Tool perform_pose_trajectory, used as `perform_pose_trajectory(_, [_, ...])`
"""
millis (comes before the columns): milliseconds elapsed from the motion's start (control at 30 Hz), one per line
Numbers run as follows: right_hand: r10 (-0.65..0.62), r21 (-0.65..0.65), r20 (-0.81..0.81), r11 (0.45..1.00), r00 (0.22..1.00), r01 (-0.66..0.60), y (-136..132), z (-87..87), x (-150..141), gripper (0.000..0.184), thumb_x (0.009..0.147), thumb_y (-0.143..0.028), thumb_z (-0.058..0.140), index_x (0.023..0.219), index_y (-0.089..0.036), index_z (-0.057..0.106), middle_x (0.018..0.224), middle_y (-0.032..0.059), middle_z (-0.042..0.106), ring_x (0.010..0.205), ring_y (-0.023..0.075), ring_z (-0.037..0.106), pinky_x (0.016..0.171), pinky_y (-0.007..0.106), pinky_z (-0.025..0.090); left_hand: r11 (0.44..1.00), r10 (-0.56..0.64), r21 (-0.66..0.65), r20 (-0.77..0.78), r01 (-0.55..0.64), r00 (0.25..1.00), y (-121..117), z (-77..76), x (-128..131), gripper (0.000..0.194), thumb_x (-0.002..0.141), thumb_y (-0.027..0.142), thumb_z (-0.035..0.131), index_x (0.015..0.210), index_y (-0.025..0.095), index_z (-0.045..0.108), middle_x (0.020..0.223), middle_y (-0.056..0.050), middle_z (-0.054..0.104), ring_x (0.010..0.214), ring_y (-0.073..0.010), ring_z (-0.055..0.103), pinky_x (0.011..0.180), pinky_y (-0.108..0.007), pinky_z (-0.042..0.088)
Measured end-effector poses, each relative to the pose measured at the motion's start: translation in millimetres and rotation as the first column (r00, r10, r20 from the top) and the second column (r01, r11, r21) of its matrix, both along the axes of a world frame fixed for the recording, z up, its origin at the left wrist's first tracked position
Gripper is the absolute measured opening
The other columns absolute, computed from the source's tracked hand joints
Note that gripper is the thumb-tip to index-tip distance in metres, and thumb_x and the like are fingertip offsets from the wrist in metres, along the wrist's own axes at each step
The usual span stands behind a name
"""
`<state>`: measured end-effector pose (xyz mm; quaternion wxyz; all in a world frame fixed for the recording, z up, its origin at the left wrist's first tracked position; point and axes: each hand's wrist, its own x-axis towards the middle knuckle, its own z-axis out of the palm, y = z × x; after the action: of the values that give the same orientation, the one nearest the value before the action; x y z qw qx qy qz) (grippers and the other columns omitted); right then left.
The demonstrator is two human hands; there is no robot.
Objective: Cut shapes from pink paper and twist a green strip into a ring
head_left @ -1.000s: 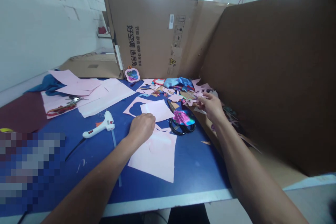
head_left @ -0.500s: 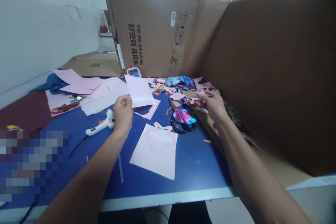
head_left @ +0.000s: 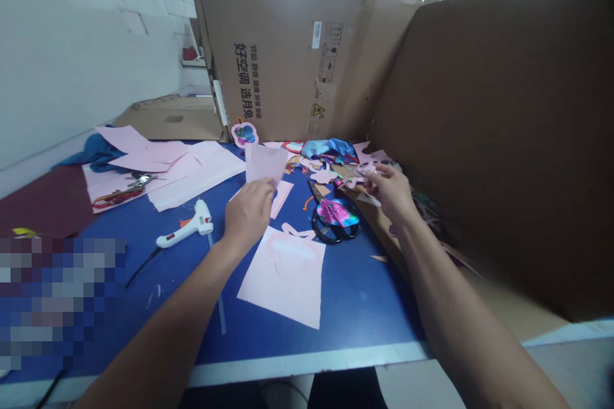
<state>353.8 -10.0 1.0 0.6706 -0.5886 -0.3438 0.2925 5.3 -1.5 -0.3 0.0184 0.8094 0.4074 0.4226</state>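
My left hand (head_left: pixel 249 208) is closed on the lower edge of a pink sheet of paper (head_left: pixel 263 163), held upright above the table. My right hand (head_left: pixel 391 188) is closed in a pinch beside the pile of pink paper cutouts (head_left: pixel 323 176); what lies between its fingertips is hard to make out. Black-handled scissors (head_left: pixel 330 233) lie between the hands, with a shiny pink and purple piece (head_left: pixel 337 211) on top. Nearer me a pink square sheet (head_left: pixel 285 281) rests flat. Behind my left hand lies a pink sheet with a cut-out edge (head_left: pixel 283 197).
A white glue gun (head_left: pixel 187 230) with a black cord lies left. Further back are pink sheets (head_left: pixel 148 156), keys (head_left: pixel 142 180) and blue cloth (head_left: pixel 98 150). Large cardboard panels (head_left: pixel 288 64) wall off the back and right. A flower-shaped cutout (head_left: pixel 244 134) leans against the cardboard.
My left hand has moved right with the pink sheet, away from the glue gun, and the sheet has turned. My right hand has barely moved.
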Motion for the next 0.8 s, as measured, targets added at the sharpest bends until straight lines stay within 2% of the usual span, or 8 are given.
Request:
perform_pose_trajectory(100, [0.001, 0.009, -0.006, 1.0, 1.0, -0.001, 0, 0.7, 0, 0.053, 0.065, -0.024, 0.083, 0.114, -0.017, 0.064, 0.063, -0.0027, 0.063, 0.051, 0.0125, 0.056, 0.044, 0.02, 0.043, 0.989, -0.106, -0.131, -0.343, 0.064, 0.933, -5, -8.0, 8, 0.024, 0.098, 0.015, 0.048, 0.094, 0.022, 0.07, 0.109, -0.011, 0.078, 0.111, -0.0279, 0.071, 0.097, -0.041, 0.052])
perform_pose_trajectory(200, [0.006, 0.009, 0.012, 1.0, 1.0, -0.006, -1, 2.9, -3, 0.053, 0.065, -0.027, 0.083, 0.114, -0.018, 0.064, 0.066, -0.0022, 0.063, 0.052, 0.0121, 0.055, 0.044, 0.021, 0.042, 0.962, -0.179, -0.262, -0.422, 0.069, 0.889, -8, -12.4, 11, 0.024, 0.096, 0.015, 0.051, 0.087, 0.023, 0.072, 0.096, -0.011, 0.078, 0.101, -0.0295, 0.073, 0.092, -0.042, 0.053])
perform_pose_trajectory(267, [0.021, 0.03, 0.035, 0.999, 0.999, -0.022, -1, 6.1, -8, 0.051, 0.065, -0.029, 0.083, 0.112, -0.019, 0.066, 0.067, -0.0022, 0.062, 0.053, 0.0124, 0.055, 0.045, 0.022, 0.043, 0.953, -0.186, -0.287, -0.304, 0.096, 0.934, -8, -12.7, 11, 0.02, 0.095, 0.018, 0.056, 0.094, 0.023, 0.075, 0.108, -0.012, 0.079, 0.111, -0.0313, 0.071, 0.099, -0.045, 0.051])
perform_pose_trajectory(400, [0.148, 0.111, 0.08, 0.981, 0.986, -0.156, -9, 19.5, -28, 0.049, 0.067, -0.036, 0.085, 0.11, -0.022, 0.067, 0.075, -0.0014, 0.063, 0.062, 0.0136, 0.058, 0.051, 0.023, 0.046, 0.899, -0.118, -0.403, 0.149, 0.169, 0.982, -8, -8.7, 16, 0.018, 0.093, 0.028, 0.064, 0.107, 0.025, 0.076, 0.125, -0.009, 0.077, 0.122, -0.0301, 0.068, 0.109, -0.046, 0.049])
perform_pose_trajectory(533, [0.386, 0.139, 0.056, 0.91, 0.921, -0.39, -26, 39.1, -58, 0.054, 0.068, -0.045, 0.089, 0.114, -0.027, 0.068, 0.08, -0.0015, 0.062, 0.067, 0.0144, 0.058, 0.058, 0.026, 0.049, 0.65, -0.014, -0.611, 0.585, 0.452, 0.811, -11, -2.3, 24, 0.024, 0.089, 0.041, 0.074, 0.104, 0.022, 0.074, 0.117, -0.012, 0.078, 0.11, -0.0264, 0.073, 0.099, -0.042, 0.056])
perform_pose_trajectory(667, [0.562, 0.138, -0.031, 0.822, 0.827, -0.553, -40, 48.7, -82, 0.059, 0.063, -0.044, 0.096, 0.113, -0.027, 0.07, 0.081, -0.002, 0.062, 0.065, 0.0126, 0.055, 0.058, 0.025, 0.049, 0.358, 0.16, -0.597, 0.797, 0.718, 0.583, -15, 2.9, 27, 0.047, 0.086, 0.055, 0.08, 0.117, 0.022, 0.069, 0.133, -0.017, 0.072, 0.119, -0.0286, 0.071, 0.101, -0.043, 0.055])
perform_pose_trajectory(733, [0.599, 0.111, -0.048, 0.798, 0.799, -0.592, -41, 46.0, -87, 0.059, 0.063, -0.043, 0.097, 0.113, -0.026, 0.071, 0.079, -0.0031, 0.062, 0.062, 0.0115, 0.054, 0.057, 0.024, 0.047, 0.271, 0.219, -0.535, 0.844, 0.8, 0.49, -16, 4.7, 26, 0.052, 0.086, 0.059, 0.079, 0.12, 0.022, 0.067, 0.131, -0.017, 0.073, 0.119, -0.0298, 0.072, 0.102, -0.044, 0.056])
perform_pose_trajectory(800, [0.618, 0.079, -0.036, 0.785, 0.785, -0.615, -39, 39.6, -88, 0.058, 0.064, -0.042, 0.097, 0.113, -0.025, 0.071, 0.077, -0.004, 0.062, 0.062, 0.0112, 0.054, 0.057, 0.024, 0.047, 0.234, 0.252, -0.496, 0.862, 0.836, 0.44, -15, 6.0, 25, 0.047, 0.088, 0.055, 0.078, 0.118, 0.02, 0.067, 0.122, -0.017, 0.077, 0.113, -0.0296, 0.075, 0.099, -0.043, 0.058])
